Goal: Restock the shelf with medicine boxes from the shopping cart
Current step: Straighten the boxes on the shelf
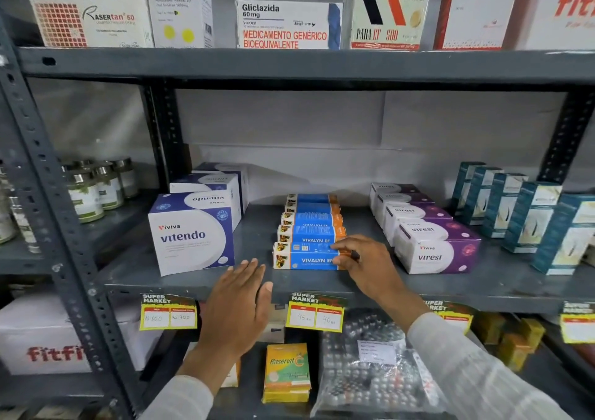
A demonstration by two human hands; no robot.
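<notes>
A row of blue and orange Vivalyn EF boxes runs front to back on the middle of the grey shelf (199,278). My right hand (363,265) grips the right end of the front Vivalyn EF box (302,257), fingers curled over its top and front. My left hand (238,307) hovers flat and open just in front of the shelf edge, left of that box, holding nothing. The shopping cart is out of view.
White and blue Vitendo boxes (193,236) stand to the left, purple Viresl boxes (434,249) to the right, teal boxes (531,216) farther right. Yellow price tags (315,316) hang on the shelf edge. Larger boxes fill the upper shelf; a yellow Raservit box (286,371) and blister packs (370,361) lie below.
</notes>
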